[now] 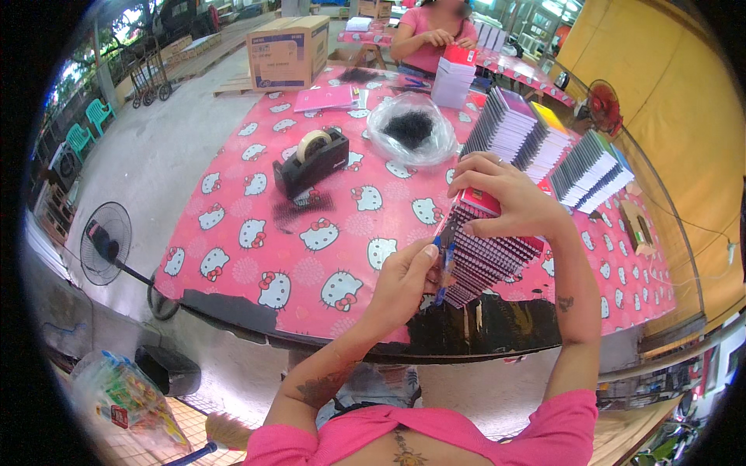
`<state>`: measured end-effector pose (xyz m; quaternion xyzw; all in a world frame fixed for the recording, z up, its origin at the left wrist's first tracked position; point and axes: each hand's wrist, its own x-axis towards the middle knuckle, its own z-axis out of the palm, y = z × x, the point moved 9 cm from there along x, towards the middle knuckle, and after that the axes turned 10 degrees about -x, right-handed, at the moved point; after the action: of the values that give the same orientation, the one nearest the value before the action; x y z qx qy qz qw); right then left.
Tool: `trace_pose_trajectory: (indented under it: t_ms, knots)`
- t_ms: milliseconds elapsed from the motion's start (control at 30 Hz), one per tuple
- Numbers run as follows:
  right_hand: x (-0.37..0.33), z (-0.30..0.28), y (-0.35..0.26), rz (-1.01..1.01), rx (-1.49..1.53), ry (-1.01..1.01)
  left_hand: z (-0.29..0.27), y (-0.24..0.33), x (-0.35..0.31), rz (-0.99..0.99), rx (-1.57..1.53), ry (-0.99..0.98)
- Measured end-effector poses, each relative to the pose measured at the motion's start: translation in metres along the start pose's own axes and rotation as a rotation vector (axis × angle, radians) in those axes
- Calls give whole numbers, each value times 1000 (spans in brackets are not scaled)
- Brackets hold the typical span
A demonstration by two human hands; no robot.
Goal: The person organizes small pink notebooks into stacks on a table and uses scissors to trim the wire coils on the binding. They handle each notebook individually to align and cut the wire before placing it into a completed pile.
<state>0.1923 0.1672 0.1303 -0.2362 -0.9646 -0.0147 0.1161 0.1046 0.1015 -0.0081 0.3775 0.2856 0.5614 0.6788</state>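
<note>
A stack of spiral-bound notebooks (491, 260) stands near the table's front edge, its dark coil edges facing me. My right hand (509, 198) curls over the top of the stack, fingers and thumb gripping the uppermost red-covered notebook (480, 200). Just left of the stack, my left hand (406, 278) is closed around blue-handled pliers (444, 260). The pliers stand upright along the left ends of the coils, with their tip near the top notebook's corner. Whether the jaws touch a wire is too small to tell.
A black tape dispenser (312, 161) and a clear plastic bag of black scraps (409, 132) lie beyond my left hand. More notebook stacks (505, 124) stand at the right. Across the table, a person in pink (431, 35) handles another stack. A fan (106, 242) stands left.
</note>
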Motion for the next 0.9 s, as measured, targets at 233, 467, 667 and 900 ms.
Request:
trace_pose_trajectory:
  t_ms: [233,467,667,900]
  knots:
    - [0,3,0,43,11,-48,20,49,-24,753,1277,218]
    - [1,5,-1,35,-27,-85,-15,-9,-3,-2,-67,13]
    - [2,8,0,43,-56,-123,-15,-16,3,-66,-131,1]
    - [1,9,1,33,-57,-113,-15,-9,4,12,108,20]
